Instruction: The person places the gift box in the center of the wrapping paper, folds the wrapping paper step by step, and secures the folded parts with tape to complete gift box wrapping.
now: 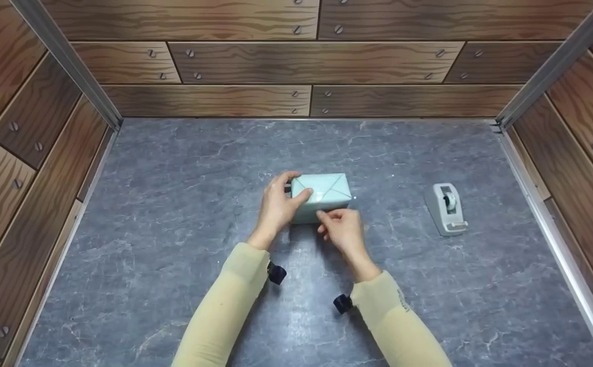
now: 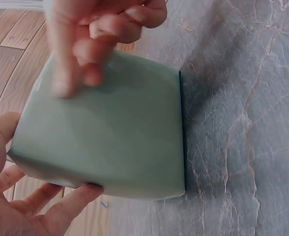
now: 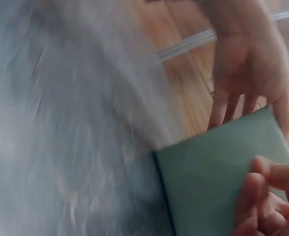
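Note:
A small box wrapped in mint-green paper [image 1: 322,186] stands on the table, its folded end with crossing creases facing up and a shiny patch near the middle. My left hand [image 1: 277,201] grips its left side, thumb on the top and fingers round the far side. In the left wrist view the box's smooth side [image 2: 110,132] faces the camera. At the near side, close to the upper edge, is my right hand [image 1: 345,229]. Its thumb [image 3: 274,172] reaches to the paper while the other fingers are loosely curled. Blur hides the exact contact.
To the right on the table stands a light grey tape dispenser [image 1: 448,210] with a roll in it. Wood-patterned panels [image 1: 306,63] enclose the back and sides of the grey marbled table [image 1: 184,204]. Metal rails [image 1: 551,239] run along the side edges.

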{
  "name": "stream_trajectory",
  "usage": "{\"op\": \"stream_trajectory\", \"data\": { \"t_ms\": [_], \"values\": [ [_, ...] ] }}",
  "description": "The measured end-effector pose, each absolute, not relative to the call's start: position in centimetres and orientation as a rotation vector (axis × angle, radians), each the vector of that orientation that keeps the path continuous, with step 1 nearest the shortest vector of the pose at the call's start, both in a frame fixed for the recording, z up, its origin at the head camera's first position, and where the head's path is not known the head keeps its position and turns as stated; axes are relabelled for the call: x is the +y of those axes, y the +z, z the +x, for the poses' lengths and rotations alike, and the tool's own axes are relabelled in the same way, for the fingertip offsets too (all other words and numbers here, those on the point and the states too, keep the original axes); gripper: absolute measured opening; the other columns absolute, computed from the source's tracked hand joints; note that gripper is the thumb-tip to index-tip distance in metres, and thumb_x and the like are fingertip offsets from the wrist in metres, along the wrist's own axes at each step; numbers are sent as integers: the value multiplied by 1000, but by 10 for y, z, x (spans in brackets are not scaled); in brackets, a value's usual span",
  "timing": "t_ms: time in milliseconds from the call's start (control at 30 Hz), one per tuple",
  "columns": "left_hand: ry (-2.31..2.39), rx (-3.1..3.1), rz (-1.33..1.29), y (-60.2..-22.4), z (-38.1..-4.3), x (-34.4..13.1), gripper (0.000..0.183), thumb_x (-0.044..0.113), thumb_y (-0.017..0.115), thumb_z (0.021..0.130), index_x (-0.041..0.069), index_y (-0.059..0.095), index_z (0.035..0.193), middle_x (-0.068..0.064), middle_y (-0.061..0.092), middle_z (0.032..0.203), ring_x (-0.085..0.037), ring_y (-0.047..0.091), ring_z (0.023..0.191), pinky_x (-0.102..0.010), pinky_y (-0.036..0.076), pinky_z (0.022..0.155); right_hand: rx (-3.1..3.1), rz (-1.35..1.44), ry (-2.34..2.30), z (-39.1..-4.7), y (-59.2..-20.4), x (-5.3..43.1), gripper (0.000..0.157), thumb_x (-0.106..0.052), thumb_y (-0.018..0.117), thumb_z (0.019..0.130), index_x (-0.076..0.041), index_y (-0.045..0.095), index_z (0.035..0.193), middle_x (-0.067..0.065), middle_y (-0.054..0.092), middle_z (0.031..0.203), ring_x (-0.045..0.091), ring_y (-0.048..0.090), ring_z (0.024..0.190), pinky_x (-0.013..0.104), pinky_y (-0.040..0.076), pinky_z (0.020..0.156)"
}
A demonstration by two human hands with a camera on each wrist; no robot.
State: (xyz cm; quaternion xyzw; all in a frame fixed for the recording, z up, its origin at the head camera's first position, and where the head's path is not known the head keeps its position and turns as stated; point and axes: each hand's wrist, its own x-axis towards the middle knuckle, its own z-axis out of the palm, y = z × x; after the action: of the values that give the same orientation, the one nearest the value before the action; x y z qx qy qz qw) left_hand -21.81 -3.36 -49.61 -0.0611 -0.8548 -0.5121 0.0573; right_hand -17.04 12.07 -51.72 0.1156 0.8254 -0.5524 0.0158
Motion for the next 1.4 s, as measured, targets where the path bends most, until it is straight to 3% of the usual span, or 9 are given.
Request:
{"op": "stream_trajectory", "data": {
  "t_ms": [67,200,567,700,833,1000,1167,1233,1400],
  "values": [
    [-1547,-2595,-188,-496,-218,-34,45,38,68,80,16,58,118,-2,55,114,-19,56,99,-37,47,82,2653,311,-1618,-169,-518,123,32,-33,66,83,-1,70,79,6,63,59,25,59,49,32,47,44],
    [-1545,-2598,-195,-496,-216,-35,44,40,68,80,20,57,118,-2,55,114,-19,55,100,-35,47,82,2767,248,-1534,-165,-516,128,27,-36,66,82,-10,69,76,3,63,62,24,60,54,30,46,45],
    [-1508,-2620,-204,-496,-215,-35,45,42,64,82,21,56,120,0,54,113,-18,55,100,-32,47,80,2989,180,-1659,-169,-504,156,21,-31,70,80,-11,67,74,-1,59,62,16,52,52,29,41,46],
    [-1509,-2622,-240,-497,-214,-36,45,43,61,84,22,54,122,-1,53,115,-19,55,102,-35,47,82,3000,165,-1733,-172,-504,164,24,-29,72,79,-7,63,84,3,59,69,18,54,59,27,43,52],
    [-1594,-2583,-263,-498,-213,-38,49,43,59,85,20,51,127,-5,52,120,-23,54,106,-42,46,84,2958,103,-1796,-175,-508,168,39,-28,73,77,-4,56,103,10,58,83,25,57,72,33,46,61],
    [-1705,-2536,-292,-499,-210,-42,65,46,61,83,16,39,136,-12,48,124,-33,51,111,-45,43,89,2888,-14,-1781,-181,-516,174,52,-25,72,79,-3,51,121,21,56,106,33,58,90,48,48,73],
    [-1748,-2565,-299,-504,-203,-46,81,44,70,75,9,31,137,-23,44,124,-40,47,113,-48,42,89,2802,-72,-1785,-184,-525,179,56,-24,69,81,-2,47,128,22,53,117,38,55,101,50,45,82],
    [-1758,-2589,-285,-507,-200,-47,79,38,73,75,5,33,134,-25,43,124,-41,46,112,-48,43,87,2750,-92,-1811,-185,-527,180,57,-22,68,82,-1,46,130,21,52,120,40,53,104,49,45,84],
    [-1781,-2611,-264,-515,-198,-49,53,18,72,79,2,43,120,-24,46,121,-41,48,110,-47,45,86,2655,-91,-1825,-187,-531,180,53,-14,66,84,4,45,129,22,51,121,43,50,108,44,45,86]
  ]
}}
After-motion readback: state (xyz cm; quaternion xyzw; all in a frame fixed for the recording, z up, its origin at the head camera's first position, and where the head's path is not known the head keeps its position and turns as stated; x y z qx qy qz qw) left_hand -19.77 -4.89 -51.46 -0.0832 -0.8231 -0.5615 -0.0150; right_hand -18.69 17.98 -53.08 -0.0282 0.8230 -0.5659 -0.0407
